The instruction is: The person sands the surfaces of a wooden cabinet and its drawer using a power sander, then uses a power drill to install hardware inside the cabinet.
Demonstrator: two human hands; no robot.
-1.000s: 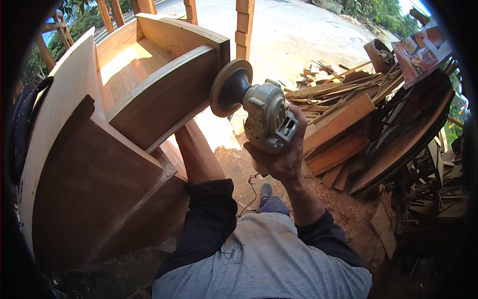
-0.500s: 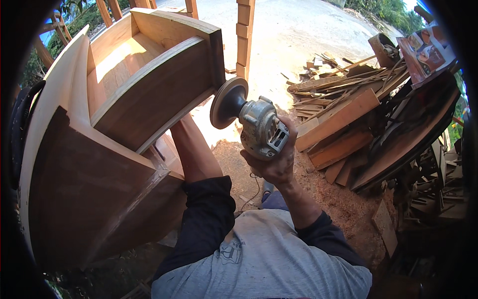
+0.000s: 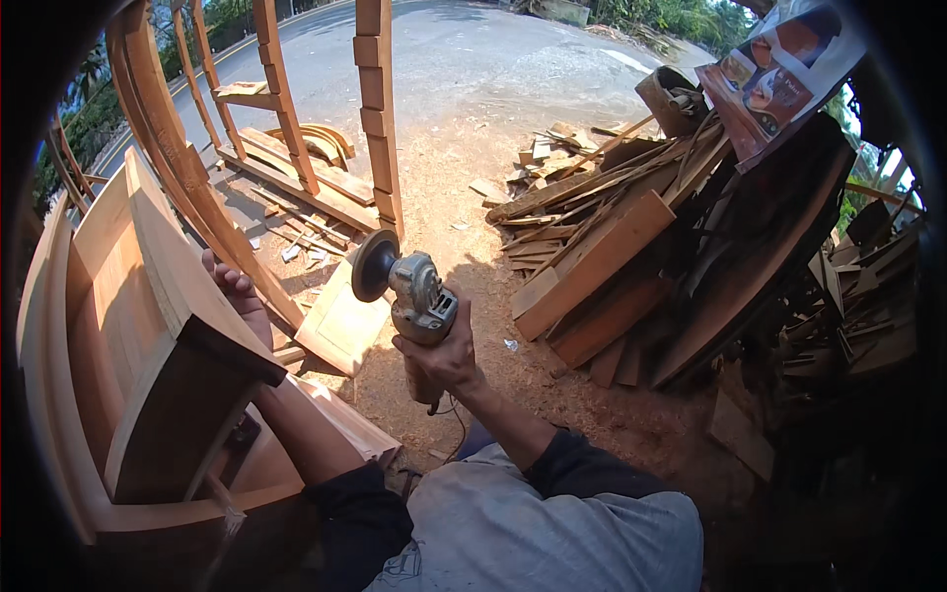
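My right hand (image 3: 454, 347) is wrapped round the body of a grey angle grinder (image 3: 422, 296) with a round dark disc (image 3: 375, 264) at its head. The disc stands apart from the woodwork, to the right of it. On the left is a curved wooden furniture piece (image 3: 47, 296) with a box-shaped section (image 3: 192, 405) jutting toward me, its end corner dark. My left arm reaches up past that section's right side. Beyond its edge my left hand (image 3: 242, 304) shows in part, fingers loosely bent and apart; whether it touches the wood is unclear.
A slatted wooden post (image 3: 375, 118) and upright frames stand ahead. A pale panel (image 3: 343, 321) lies on the sawdust-strewn ground. At right is a heap of planks and offcuts (image 3: 592, 257), with a printed sheet (image 3: 769, 84) above. A cord (image 3: 461, 426) hangs below the grinder.
The grinder's disc has come away from the box section's corner. The view has shifted, with the furniture now farther left and lower. My left hand's fingers have come into sight from behind the wood.
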